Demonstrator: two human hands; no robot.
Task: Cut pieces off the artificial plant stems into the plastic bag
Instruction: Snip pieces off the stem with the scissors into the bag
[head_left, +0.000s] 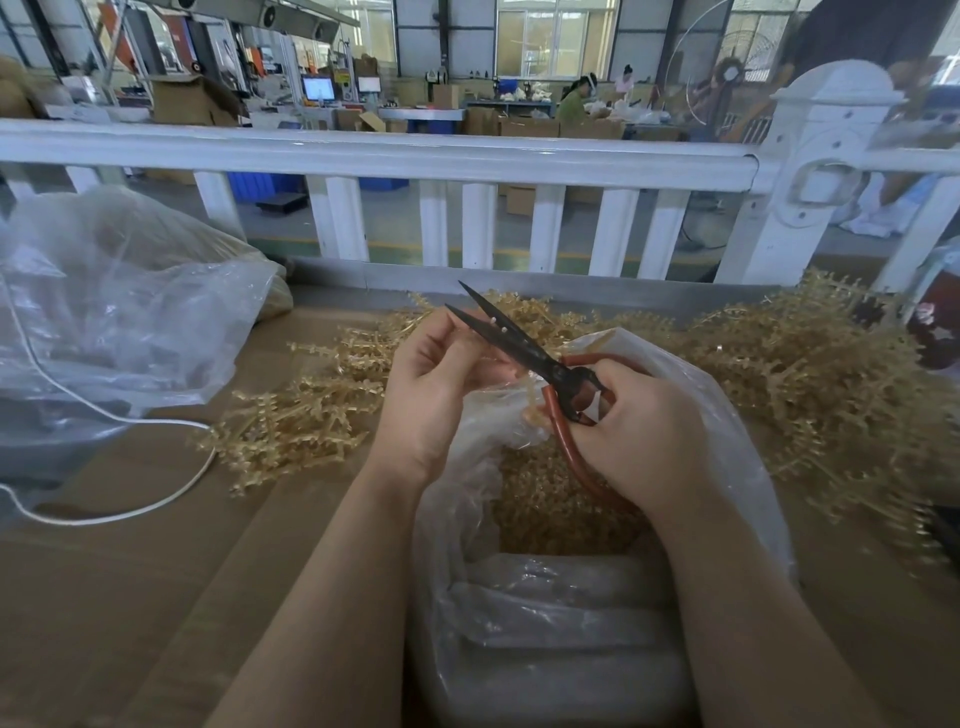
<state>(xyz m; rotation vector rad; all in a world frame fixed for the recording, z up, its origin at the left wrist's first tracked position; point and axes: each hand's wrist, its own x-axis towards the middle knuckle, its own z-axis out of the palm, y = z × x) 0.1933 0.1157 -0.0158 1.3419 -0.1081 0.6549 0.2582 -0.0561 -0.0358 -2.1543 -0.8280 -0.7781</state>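
Nearest you, at the bench's front edge, the plastic bag stands open with cut pieces already heaped inside. Above its mouth your right hand curls its fingers through the red handles of the scissors, blades parted, while your left hand pinches a thin stem that is mostly hidden. The stems piled toward the far edge look light, springy and prone to tangling, so grip each one close beside the cut.
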